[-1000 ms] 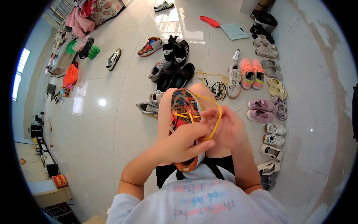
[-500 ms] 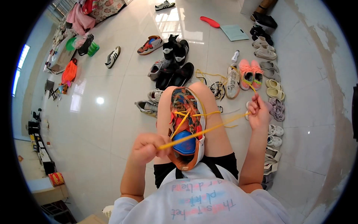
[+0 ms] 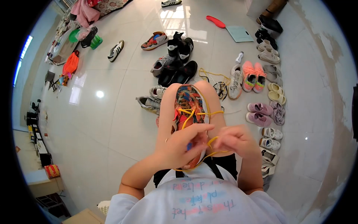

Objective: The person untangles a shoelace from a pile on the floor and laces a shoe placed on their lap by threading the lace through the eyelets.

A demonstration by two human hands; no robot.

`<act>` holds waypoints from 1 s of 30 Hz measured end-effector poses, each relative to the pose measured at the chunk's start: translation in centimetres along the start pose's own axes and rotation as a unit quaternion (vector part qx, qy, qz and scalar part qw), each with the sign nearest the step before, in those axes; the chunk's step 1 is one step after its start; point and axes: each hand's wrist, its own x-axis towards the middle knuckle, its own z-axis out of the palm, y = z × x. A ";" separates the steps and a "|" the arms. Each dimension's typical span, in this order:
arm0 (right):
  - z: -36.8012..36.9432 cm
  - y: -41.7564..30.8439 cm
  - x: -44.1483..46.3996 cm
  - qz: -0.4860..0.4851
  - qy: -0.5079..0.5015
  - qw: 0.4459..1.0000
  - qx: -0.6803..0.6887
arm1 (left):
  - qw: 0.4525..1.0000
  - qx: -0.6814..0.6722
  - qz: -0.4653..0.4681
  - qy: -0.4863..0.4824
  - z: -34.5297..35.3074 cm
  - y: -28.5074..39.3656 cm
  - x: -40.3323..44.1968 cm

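A colourful patterned sneaker (image 3: 189, 98) lies across my thighs, its toe pointing away from me. A yellow shoelace (image 3: 189, 118) runs through its upper eyelets, with loose ends hanging to either side. Over the shoe's heel opening, my left hand (image 3: 182, 146) is spread, thumb and forefinger apart, and covers much of the opening. To the right of the shoe, my right hand (image 3: 236, 142) is curled and slightly blurred, with a loop of the yellow lace at its fingertips.
On the floor ahead stand black shoes (image 3: 181, 72), a matching patterned sneaker (image 3: 154, 40) and pink sneakers (image 3: 254, 76). More yellow lace (image 3: 214, 74) lies near a white sneaker (image 3: 235, 82). Slippers (image 3: 276, 93) and other shoes line the right wall. A red insole (image 3: 215, 21) lies farther off.
Both hands have come together over the shoe's heel end. The lace stretched taut between them has gone slack, and my left hand's fist has opened.
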 end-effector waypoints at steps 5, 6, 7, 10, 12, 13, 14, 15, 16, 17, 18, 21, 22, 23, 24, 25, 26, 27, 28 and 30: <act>-1.5 0.1 -1.4 -0.080 0.005 0.993 0.084 | 0.986 0.159 0.049 -0.019 -0.5 -0.4 -0.4; -0.8 -0.5 -0.8 -0.102 -0.033 0.994 0.005 | 0.993 0.098 0.022 0.057 0.5 -0.2 -0.5; 0.0 -0.9 -0.4 -0.124 -0.069 0.987 -0.073 | 0.994 0.066 0.006 0.089 0.8 0.1 -0.4; 2.2 -1.9 0.0 -0.049 -0.109 0.989 -0.085 | 0.999 0.016 -0.007 0.040 0.9 -0.3 -0.3; 1.4 -1.6 -0.8 -0.047 -0.116 0.992 0.024 | 0.998 0.052 0.026 -0.037 0.1 -1.0 -0.2; 0.9 -1.5 -1.2 -0.044 -0.117 0.983 0.135 | 0.998 0.053 0.026 -0.037 -0.3 -1.3 -0.4; 0.5 -1.4 -1.3 -0.044 -0.117 0.983 0.135 | 0.999 0.024 -0.007 0.045 -0.8 -1.6 -0.7; 0.0 -1.3 -1.4 -0.109 -0.140 0.962 0.209 | 0.991 -0.005 -0.041 0.127 -1.4 -2.1 -1.0; -0.2 -1.1 -1.3 -0.173 -0.161 0.930 0.280 | 0.982 -0.022 -0.084 0.170 -2.5 -2.7 -1.4; -0.3 -0.9 -1.0 -0.174 -0.160 0.931 0.280 | 0.968 -0.040 -0.125 0.213 -3.8 -3.4 -1.6; -0.3 -0.5 -0.6 -0.259 -0.163 0.919 0.250 | 0.958 -0.047 -0.103 0.263 -4.8 -4.6 -1.7; -1.5 0.0 -0.5 -0.313 -0.090 0.906 0.270 | 0.939 -0.034 -0.074 0.335 -6.7 -7.2 -2.5; -2.5 0.1 -0.7 -0.282 -0.013 0.905 0.319 | 0.931 -0.015 -0.068 0.357 -7.0 -7.4 -2.7; -4.5 0.4 -0.9 -0.282 -0.013 0.905 0.319 | 0.931 -0.015 -0.067 0.358 -6.8 -7.4 -2.6; -7.2 0.7 -0.9 -0.224 0.093 0.938 0.247 | 0.929 0.075 -0.023 0.362 -6.5 -7.3 -2.6; -7.8 1.1 -0.6 -0.195 0.146 0.947 0.207 | 0.917 0.163 0.021 0.362 -6.0 -7.1 -2.5; -8.3 1.4 -0.3 -0.162 0.195 0.953 0.168 | 0.917 0.163 0.022 0.364 -5.5 -6.8 -2.5; -7.6 1.9 0.5 -0.185 0.241 0.952 0.045 | 0.904 0.245 0.058 0.345 -4.8 -6.3 -2.4; -6.3 2.4 1.5 -0.204 0.282 0.934 -0.079 | 0.884 0.326 0.093 0.323 -4.1 -5.8 -2.4; -3.4 3.4 3.2 -0.232 0.351 0.849 -0.318 | 0.895 0.328 0.105 0.284 -2.1 -4.6 -2.1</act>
